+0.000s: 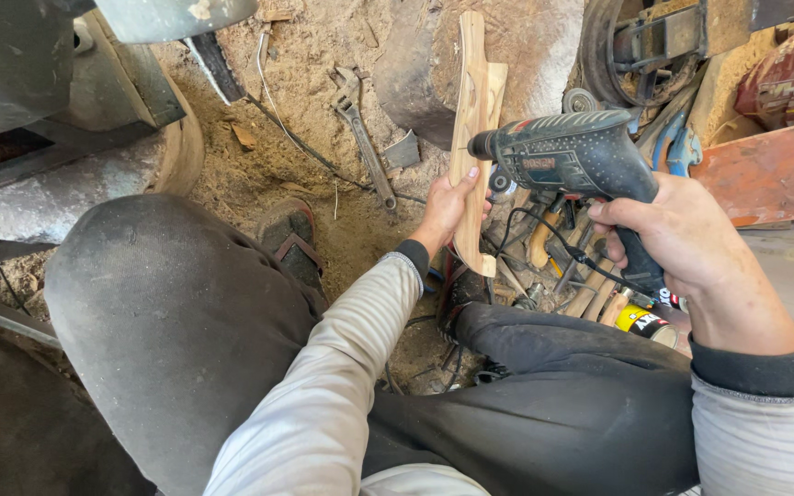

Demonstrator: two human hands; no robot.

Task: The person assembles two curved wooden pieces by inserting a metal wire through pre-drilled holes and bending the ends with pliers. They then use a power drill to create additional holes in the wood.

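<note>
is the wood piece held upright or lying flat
Upright: the left hand grips the carved wood piece on end, its lower tip off the ground, the drill against its edge.

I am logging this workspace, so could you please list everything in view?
wooden piece: one, pale tan, upright at centre, held by the left hand
power drill: one, dark green-black, its tip at the wooden piece, held by the right hand
adjustable wrench: one, grey, on the sawdust floor left of the wood
chisel handles: several, wooden, on the floor under the drill
sandal: one, brown, between the knees
left hand: one, fingers around the wood
right hand: one, on the drill grip
</note>
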